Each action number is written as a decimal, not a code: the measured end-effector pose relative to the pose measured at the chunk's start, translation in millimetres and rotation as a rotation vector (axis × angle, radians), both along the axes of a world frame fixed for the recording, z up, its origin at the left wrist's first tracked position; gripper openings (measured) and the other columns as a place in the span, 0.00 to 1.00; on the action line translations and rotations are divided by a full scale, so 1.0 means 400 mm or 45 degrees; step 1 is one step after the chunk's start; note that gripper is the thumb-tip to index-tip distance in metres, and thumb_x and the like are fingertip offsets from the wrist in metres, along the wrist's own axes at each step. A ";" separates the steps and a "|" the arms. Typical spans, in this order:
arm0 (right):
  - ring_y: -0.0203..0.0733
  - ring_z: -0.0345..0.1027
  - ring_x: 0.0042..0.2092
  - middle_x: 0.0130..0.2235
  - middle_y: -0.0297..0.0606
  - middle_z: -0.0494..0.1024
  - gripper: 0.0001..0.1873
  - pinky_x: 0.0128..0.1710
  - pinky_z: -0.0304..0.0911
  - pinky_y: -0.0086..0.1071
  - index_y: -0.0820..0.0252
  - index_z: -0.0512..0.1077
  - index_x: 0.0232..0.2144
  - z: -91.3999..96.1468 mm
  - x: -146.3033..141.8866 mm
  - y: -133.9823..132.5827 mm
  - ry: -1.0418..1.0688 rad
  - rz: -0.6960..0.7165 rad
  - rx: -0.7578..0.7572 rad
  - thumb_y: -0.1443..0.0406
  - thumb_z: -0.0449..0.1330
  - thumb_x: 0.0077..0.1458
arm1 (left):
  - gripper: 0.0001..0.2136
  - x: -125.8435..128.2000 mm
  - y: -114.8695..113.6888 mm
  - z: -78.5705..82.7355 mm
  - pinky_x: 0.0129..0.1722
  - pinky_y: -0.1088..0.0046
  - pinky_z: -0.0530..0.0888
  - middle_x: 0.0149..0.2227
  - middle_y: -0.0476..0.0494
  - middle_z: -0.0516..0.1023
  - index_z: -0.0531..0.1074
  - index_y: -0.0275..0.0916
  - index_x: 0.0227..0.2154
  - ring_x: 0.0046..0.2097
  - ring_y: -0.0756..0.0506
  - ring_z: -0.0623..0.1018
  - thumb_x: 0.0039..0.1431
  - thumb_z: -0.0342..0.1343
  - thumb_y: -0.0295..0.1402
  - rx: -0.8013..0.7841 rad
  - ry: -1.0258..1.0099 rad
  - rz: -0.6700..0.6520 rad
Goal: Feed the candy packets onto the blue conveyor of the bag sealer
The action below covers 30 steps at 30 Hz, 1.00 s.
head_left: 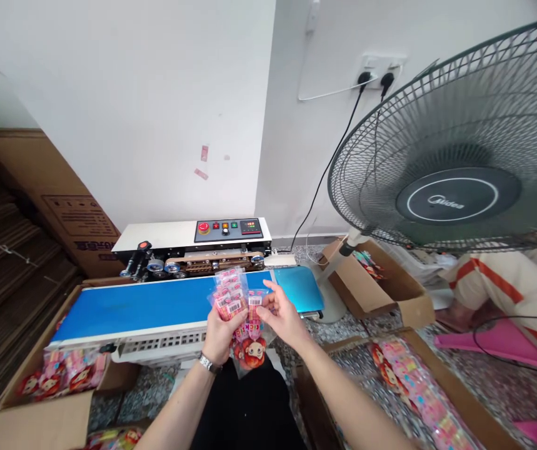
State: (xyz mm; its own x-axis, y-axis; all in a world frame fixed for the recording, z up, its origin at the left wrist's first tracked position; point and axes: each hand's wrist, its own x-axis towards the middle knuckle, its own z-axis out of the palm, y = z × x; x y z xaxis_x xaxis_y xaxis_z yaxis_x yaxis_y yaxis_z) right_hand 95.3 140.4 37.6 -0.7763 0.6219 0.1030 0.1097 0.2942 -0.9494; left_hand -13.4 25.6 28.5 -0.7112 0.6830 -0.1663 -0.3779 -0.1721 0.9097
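My left hand (219,334), a watch on its wrist, is closed around a fanned stack of clear plastic packets (230,292) printed in pink and red with barcodes. My right hand (283,319) pinches one packet (252,325) at the front of the stack; it shows a red cartoon face at its bottom. Both hands hover over the near edge of a blue conveyor belt (141,306) belonging to a band sealing machine (193,240) with buttons and a red display.
A cardboard box (38,400) at the left holds more such packets, another box (418,394) at the right too. A large standing fan (460,144) fills the right. An open small box (381,281) and a seated person's orange-striped clothing (497,281) lie beyond.
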 end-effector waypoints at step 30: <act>0.44 0.70 0.34 0.29 0.36 0.76 0.20 0.35 0.61 0.33 0.59 0.66 0.45 -0.109 -0.168 0.279 -0.531 -0.637 0.307 0.63 0.58 0.47 | 0.12 -0.033 -0.078 -0.026 0.33 0.68 0.75 0.30 0.43 0.79 0.74 0.35 0.33 0.30 0.44 0.78 0.43 0.65 0.30 0.129 -0.440 -0.081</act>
State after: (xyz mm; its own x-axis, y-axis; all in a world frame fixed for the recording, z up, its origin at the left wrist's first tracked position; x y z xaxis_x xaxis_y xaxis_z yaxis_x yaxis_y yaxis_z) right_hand 27.9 252.0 -5.8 -0.4073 0.9125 0.0386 0.6282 0.3106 -0.7134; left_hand -26.6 -5.7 18.3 -0.5808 0.7492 -0.3183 -0.6727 -0.2215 0.7060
